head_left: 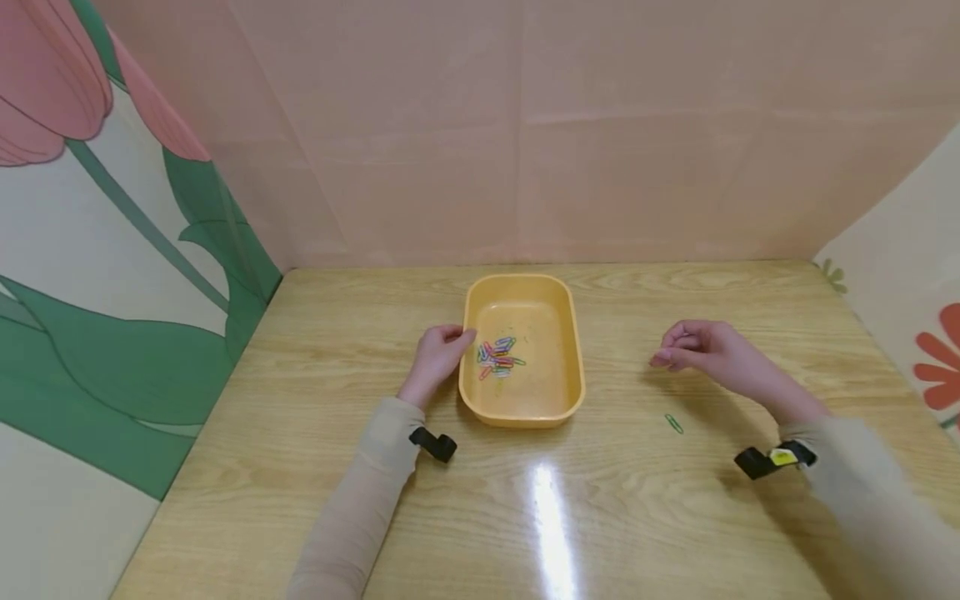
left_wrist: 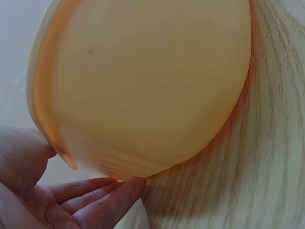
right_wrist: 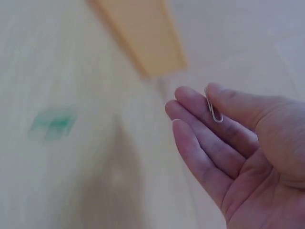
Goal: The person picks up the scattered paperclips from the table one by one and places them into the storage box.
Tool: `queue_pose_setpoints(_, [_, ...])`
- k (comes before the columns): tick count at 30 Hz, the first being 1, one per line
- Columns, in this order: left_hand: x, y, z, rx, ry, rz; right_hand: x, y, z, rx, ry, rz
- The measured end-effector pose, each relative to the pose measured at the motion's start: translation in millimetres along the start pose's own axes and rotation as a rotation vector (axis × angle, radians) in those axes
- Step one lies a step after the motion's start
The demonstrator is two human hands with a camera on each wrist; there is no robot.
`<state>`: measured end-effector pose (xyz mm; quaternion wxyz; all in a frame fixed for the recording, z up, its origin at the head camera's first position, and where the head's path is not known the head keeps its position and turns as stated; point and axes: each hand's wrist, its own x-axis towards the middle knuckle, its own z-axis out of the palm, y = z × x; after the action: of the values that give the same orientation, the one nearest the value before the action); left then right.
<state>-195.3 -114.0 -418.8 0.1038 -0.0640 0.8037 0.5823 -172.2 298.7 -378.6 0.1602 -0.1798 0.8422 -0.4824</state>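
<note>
A yellow plastic tray (head_left: pixel 546 379) stands on the table, with several coloured paper clips (head_left: pixel 498 360) heaped toward its left side. My left hand (head_left: pixel 438 357) grips the tray's left rim, thumb over the edge and fingers against the outer wall (left_wrist: pixel 157 95). To the right of the tray, my right hand (head_left: pixel 708 354) is raised above the table. Between its thumb and index finger it pinches a whitish paper clip (right_wrist: pixel 213 107), plain in the right wrist view. A single green paper clip (head_left: pixel 674 423) lies on the wood just below that hand, blurred in the right wrist view.
The wooden table (head_left: pixel 300 367) ends at a pink cloth backdrop (head_left: pixel 525 167). Flower-patterned panels flank it on the left (head_left: pixel 112 367) and right (head_left: pixel 900 250). A bright light reflection (head_left: pixel 551 525) lies on the wood in front of the tray.
</note>
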Motion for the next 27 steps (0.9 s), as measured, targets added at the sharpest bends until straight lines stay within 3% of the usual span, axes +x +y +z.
queue_pose_setpoints(6, [0.0,0.2,-0.6,-0.006,0.000,0.001,43.1,-42.5,21.5,0.236,-0.031,0.097])
queue_pose_setpoints(9, [0.1,0.6,-0.3,-0.011,0.000,0.005,67.8,-62.2,37.7,0.339,-0.060,0.104])
queue_pose_setpoints(14, [-0.5,2.3,0.5,-0.007,-0.003,0.003,101.2,-85.4,61.5,0.408,-0.136,0.102])
queue_pose_setpoints(21, [0.6,2.7,0.1,-0.011,-0.010,0.021,131.4,-102.9,84.7,0.360,-0.209,0.172])
queue_pose_setpoints(27, [0.4,0.8,-1.3,-0.006,-0.009,0.037,150.1,-103.2,106.5,0.270,-0.193,0.207])
